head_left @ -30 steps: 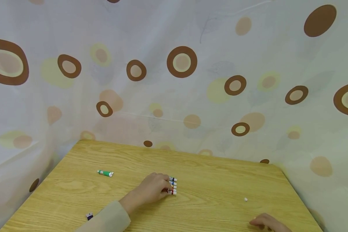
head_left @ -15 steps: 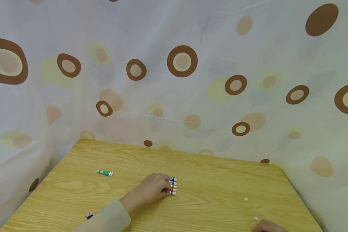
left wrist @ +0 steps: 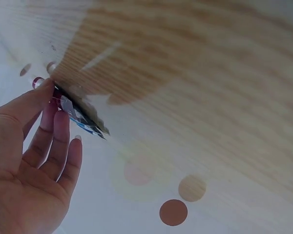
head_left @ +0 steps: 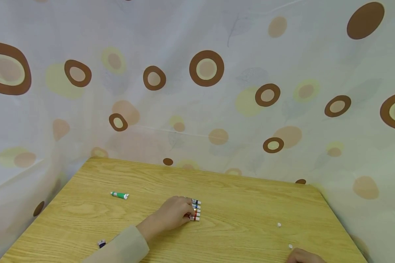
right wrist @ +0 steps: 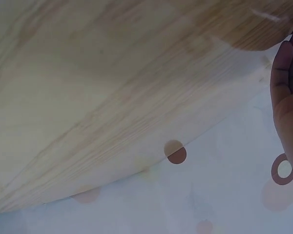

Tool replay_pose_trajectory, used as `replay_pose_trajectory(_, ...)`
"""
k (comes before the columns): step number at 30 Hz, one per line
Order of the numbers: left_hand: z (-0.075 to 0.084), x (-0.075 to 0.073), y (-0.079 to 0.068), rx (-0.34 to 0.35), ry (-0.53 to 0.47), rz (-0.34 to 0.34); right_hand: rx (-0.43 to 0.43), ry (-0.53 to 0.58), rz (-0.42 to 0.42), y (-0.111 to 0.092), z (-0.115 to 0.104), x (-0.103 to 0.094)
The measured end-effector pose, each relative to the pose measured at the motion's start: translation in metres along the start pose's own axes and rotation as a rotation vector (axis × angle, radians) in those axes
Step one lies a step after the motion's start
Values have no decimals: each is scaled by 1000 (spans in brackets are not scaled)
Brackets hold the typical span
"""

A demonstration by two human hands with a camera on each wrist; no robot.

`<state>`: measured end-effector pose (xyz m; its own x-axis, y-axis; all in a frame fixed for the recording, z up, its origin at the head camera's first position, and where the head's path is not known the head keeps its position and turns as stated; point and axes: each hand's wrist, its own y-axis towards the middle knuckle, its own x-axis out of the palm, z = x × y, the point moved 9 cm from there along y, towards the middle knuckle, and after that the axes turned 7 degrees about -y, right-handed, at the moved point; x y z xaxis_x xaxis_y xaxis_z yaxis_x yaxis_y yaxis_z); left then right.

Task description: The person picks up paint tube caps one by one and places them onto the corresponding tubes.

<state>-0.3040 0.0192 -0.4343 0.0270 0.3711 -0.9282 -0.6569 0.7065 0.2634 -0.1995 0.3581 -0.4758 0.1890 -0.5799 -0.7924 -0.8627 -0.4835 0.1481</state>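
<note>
Several small paint tubes point(head_left: 196, 206) with white caps lie side by side near the middle of the wooden table. My left hand point(head_left: 172, 213) reaches over them from the left and hides their rear parts. In the left wrist view, its thumb and index finger pinch the red paint tube point(left wrist: 38, 82), the nearest of the row. At the lower right, my right hand point(head_left: 304, 256) rests low, partly cut off by the frame. A small white cap point(head_left: 290, 246) lies just beyond its knuckles. In the right wrist view, its fingers point(right wrist: 282, 66) bend slightly, with nothing visibly held.
A green tube point(head_left: 120, 195) lies alone at the left. Another small white cap point(head_left: 279, 225) sits farther back on the right. By the left sleeve point(head_left: 125, 245) is a dark purple and silver item point(head_left: 101, 243), partly covered. A patterned curtain point(head_left: 197, 109) surrounds the table point(head_left: 243, 204).
My right hand has drawn back towards the bottom edge, and the nearer white cap now shows on the table. The left hand stays at the tubes; the red one has shifted slightly left.
</note>
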Motion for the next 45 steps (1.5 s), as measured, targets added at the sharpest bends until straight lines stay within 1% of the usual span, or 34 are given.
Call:
replay_pose_trajectory(3, 0, -1, 0, -4, -13, 5, 19, 38, -40, 2, 1, 2)
replay_pose_trajectory(9, -1, -2, 0, -8, -23, 5, 119, 74, -90, 6, -3, 5)
replay_pose_trajectory(13, -3, -1, 0, -14, -24, -1, 102, 52, -88, 12, -10, 3)
replay_pose_trajectory(18, -3, -1, -1, -11, -19, -6, 26, -32, -44, 17, -18, -2)
replay_pose_trajectory(21, -3, -1, -2, -9, -17, -10, -24, -62, -12, 20, -25, -3)
replay_pose_trajectory(26, -3, -1, -3, -7, -6, -18, -97, -78, 47, 26, -39, -4)
replay_pose_trajectory(30, -3, 0, -4, -6, -8, -19, -190, -62, 75, 31, -51, -5)
replay_pose_trajectory(34, -1, -1, -5, -6, -28, -20, -270, -79, 121, 35, -58, -8)
replay_pose_trajectory(38, 4, -4, -8, 5, -33, -30, -309, -107, 160, 39, -62, -9)
replay_pose_trajectory(40, 8, -6, -11, 23, -36, -31, -326, -116, 174, 40, -63, -9)
replay_pose_trajectory(45, 21, -10, -20, 74, -18, -28, -332, -145, 193, 44, -66, -8)
